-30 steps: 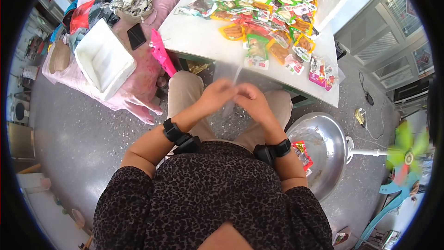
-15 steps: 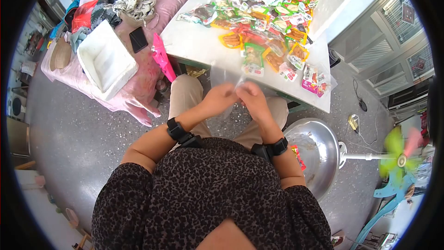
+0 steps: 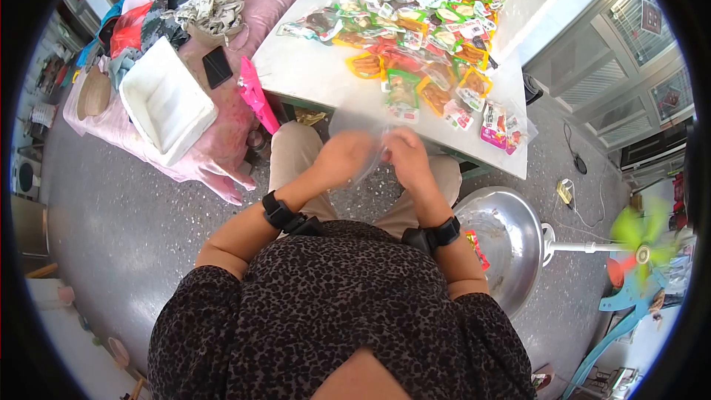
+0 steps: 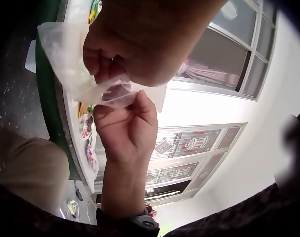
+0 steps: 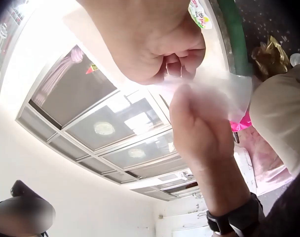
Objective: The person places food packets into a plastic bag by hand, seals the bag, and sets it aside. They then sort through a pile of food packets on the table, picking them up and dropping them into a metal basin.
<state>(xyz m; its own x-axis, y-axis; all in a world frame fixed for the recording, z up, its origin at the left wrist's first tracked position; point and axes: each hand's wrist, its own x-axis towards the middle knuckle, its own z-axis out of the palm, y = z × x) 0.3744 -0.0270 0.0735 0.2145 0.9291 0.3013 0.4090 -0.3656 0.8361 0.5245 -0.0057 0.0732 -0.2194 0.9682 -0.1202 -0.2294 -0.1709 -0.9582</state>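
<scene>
Both hands meet over the lap at a clear plastic bag [image 4: 66,61], just off the near table edge. My left hand [image 3: 346,157] pinches the bag's edge with curled fingers; it looks blurred in the head view. Close beside it, my right hand [image 3: 407,157] pinches the same thin film between thumb and fingers, as the left wrist view shows. The bag hangs loose and wrinkled, looking pale and see-through. Beyond the hands, many sealed snack packets [image 3: 404,92] in green, yellow and red lie heaped on the white table [image 3: 296,59].
A white foam box [image 3: 529,4] stands behind the packets. To the right, a metal basin [image 3: 511,230] sits near a turning fan [image 3: 643,252], with a red packet [image 3: 476,250] at its edge. On the left, a bed [image 3: 215,148] bears another foam box [image 3: 167,100] and a phone [image 3: 218,67].
The left hand has shifted and turned slightly against the right, and the bag film between them has moved. The right hand stays nearly in place. The head view has swung a little.
</scene>
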